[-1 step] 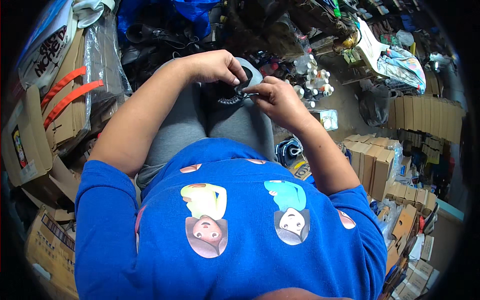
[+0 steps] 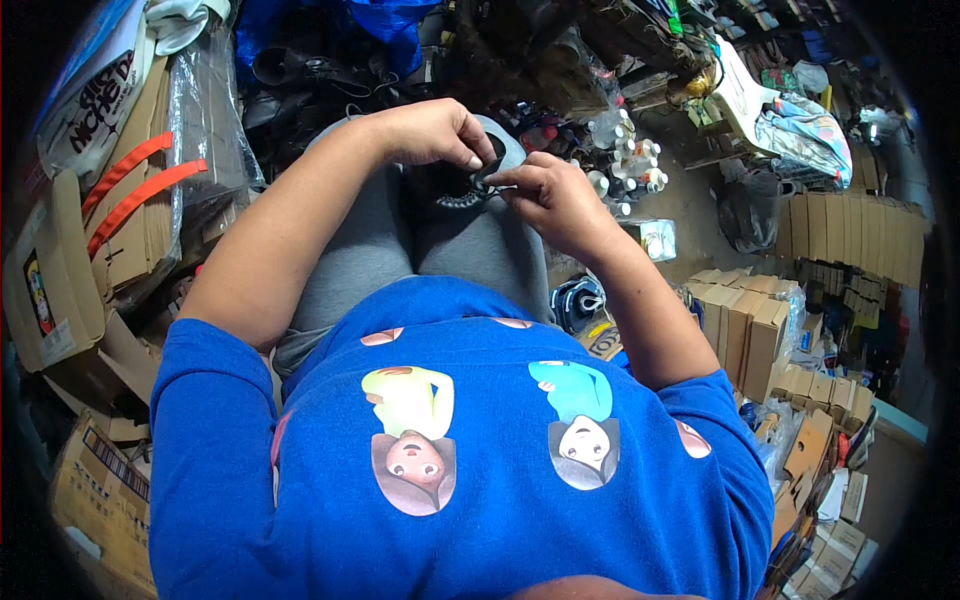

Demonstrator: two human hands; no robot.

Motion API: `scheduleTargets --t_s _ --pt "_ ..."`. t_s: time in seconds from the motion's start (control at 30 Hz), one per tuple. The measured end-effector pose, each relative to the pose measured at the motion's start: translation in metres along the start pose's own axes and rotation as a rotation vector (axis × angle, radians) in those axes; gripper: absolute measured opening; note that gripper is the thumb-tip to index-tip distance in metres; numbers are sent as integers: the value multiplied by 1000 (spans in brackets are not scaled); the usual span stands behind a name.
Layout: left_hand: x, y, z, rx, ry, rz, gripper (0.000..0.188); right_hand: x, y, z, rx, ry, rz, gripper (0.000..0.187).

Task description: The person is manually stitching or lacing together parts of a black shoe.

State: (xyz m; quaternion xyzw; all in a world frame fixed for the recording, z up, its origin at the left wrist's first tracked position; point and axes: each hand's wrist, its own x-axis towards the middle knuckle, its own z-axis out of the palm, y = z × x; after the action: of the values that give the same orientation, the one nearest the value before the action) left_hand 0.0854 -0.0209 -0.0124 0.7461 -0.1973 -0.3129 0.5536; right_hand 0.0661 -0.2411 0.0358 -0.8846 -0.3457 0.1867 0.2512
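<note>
On my lap, over my grey trousers (image 2: pixel 480 245), lies what looks like a black shoe (image 2: pixel 461 200) with a ridged or laced edge. Its dark body is partly hidden by my hands and merges with the shadow between my knees. My left hand (image 2: pixel 432 135) reaches over it from the far left, thumb and fingers pinched on its black upper edge. From the right, my right hand (image 2: pixel 552 195) pinches a dark part of the shoe, close to the left fingertips. Any thin lace between the fingers is too small to make out.
Dark shoes (image 2: pixel 285 68) are piled beyond my knees, beside a blue bag (image 2: pixel 390 30). White-capped bottles (image 2: pixel 630 160) stand to the right. Stacked cardboard boxes (image 2: pixel 735 325) line the right side. Open cartons (image 2: pixel 55 280) and orange straps (image 2: pixel 150 200) are close on my left.
</note>
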Motion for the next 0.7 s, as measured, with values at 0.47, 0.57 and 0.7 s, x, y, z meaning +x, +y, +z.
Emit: scheduleTargets --t_s 0.47,0.57,0.7 --pt "4 -5 -4 5 -45 53 33 24 59 7 583 -266 73 24" --pt "4 -8 -2 38 -32 32 30 24 49 10 493 -244 27 22" --pt "1 -9 -1 25 -38 -16 32 17 28 14 540 -67 73 16"
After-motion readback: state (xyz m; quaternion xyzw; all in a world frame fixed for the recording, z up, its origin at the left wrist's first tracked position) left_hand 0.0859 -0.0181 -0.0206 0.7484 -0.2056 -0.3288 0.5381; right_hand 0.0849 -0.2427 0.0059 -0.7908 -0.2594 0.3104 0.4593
